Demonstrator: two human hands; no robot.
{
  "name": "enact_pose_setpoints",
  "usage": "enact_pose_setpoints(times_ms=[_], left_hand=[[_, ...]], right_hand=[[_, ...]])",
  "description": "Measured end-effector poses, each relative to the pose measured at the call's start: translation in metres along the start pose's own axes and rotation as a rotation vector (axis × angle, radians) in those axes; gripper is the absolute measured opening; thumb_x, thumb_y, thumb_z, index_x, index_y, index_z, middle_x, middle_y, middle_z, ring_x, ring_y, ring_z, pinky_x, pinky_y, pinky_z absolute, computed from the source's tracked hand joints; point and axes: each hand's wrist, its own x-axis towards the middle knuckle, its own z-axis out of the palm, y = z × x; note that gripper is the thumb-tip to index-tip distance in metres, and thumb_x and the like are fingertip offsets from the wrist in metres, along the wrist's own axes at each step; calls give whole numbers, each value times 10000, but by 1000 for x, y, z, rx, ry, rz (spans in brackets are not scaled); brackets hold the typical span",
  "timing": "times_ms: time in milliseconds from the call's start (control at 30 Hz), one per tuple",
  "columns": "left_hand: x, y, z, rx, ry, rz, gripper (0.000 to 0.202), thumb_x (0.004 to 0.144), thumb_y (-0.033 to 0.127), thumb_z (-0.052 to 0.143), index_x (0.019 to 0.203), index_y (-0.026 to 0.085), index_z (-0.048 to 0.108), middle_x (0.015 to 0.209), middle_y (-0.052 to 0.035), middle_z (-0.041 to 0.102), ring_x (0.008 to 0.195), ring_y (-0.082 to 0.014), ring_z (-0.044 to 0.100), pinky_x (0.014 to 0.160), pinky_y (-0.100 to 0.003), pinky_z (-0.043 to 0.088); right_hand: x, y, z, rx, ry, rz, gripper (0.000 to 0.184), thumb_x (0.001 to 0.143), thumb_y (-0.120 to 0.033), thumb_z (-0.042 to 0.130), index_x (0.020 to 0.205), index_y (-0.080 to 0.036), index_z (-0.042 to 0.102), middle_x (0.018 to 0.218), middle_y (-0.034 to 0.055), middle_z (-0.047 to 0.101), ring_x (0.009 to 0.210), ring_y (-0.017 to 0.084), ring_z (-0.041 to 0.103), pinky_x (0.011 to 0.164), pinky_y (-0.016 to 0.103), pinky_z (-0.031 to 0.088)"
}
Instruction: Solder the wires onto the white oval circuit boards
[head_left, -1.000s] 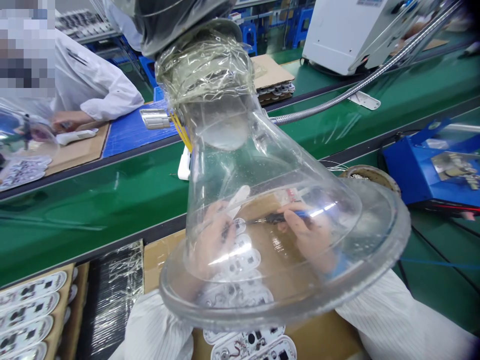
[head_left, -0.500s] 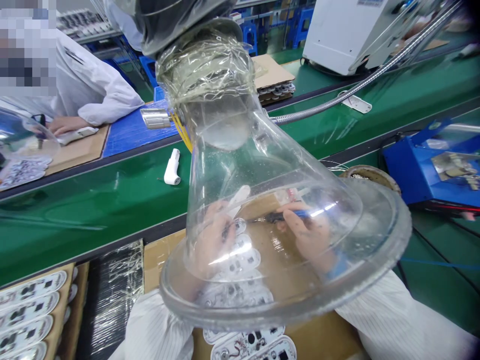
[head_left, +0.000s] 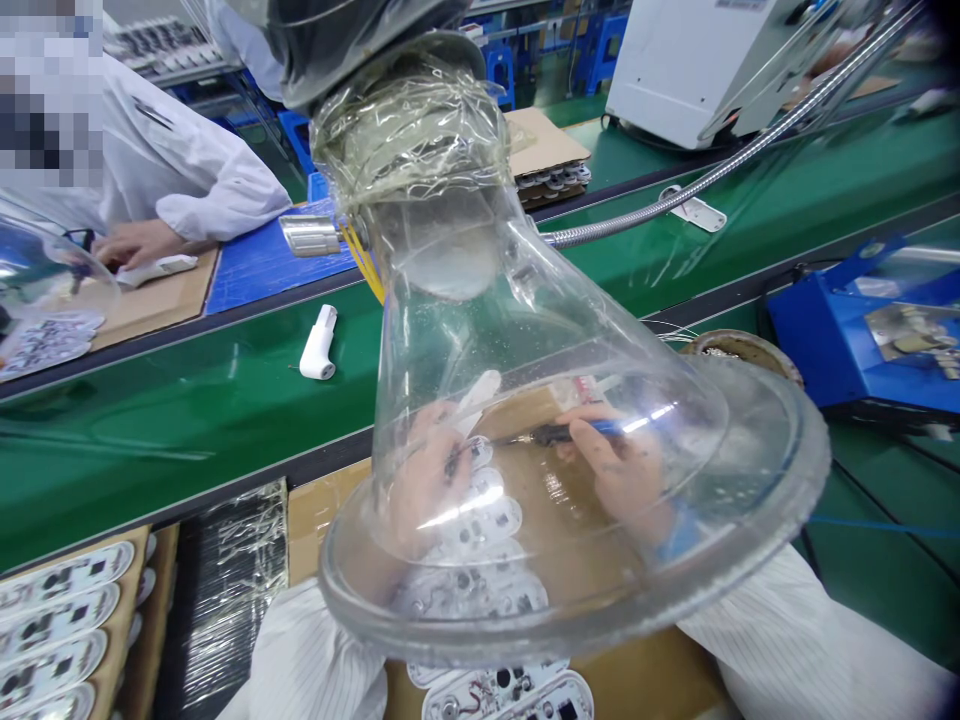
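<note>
Clear plastic hood [head_left: 570, 400] covers both your hands. Your right hand [head_left: 619, 470], at 3 o'clock, grips a pen-like tool [head_left: 559, 434] pointing toward 9 o'clock. Your left hand [head_left: 424, 475] curls, fingers pinching the top circuit board [head_left: 480, 455] of the row on the cardboard [head_left: 562, 520].

I see the white handheld casing [head_left: 318, 343] on the green conveyor belt [head_left: 187, 400] carried leftward: a second ago it was half hidden behind the clear fume hood [head_left: 540, 420], and now it lies well clear of it. Farther along, the flat white bracket [head_left: 694, 211] has also travelled left with the belt.
</note>
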Motion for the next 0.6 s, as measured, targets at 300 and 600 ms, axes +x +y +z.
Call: enact_pose_setpoints(times_ms=[300,600], left_hand=[[1,5,-2,-7,11,2,177,991,119,588,862,230,633,1410,-82,639,1368,-282,595,1137,-503,564],[-1,3,-4,-42,-8,-28,166,981,128,596,867,234,652,1413,-70,649,1365,-286,605,1130,-485,547]], right_hand=[[2,-7,0,-41,1,-12,237,983,-368,712,778,-251,723,626,-5,718,585,190,692,577,305,553],[8,-27,-1,-78,7,-58,335,967,-362,714,656,-256,649,621,12,713,586,191,690,586,311,565]])
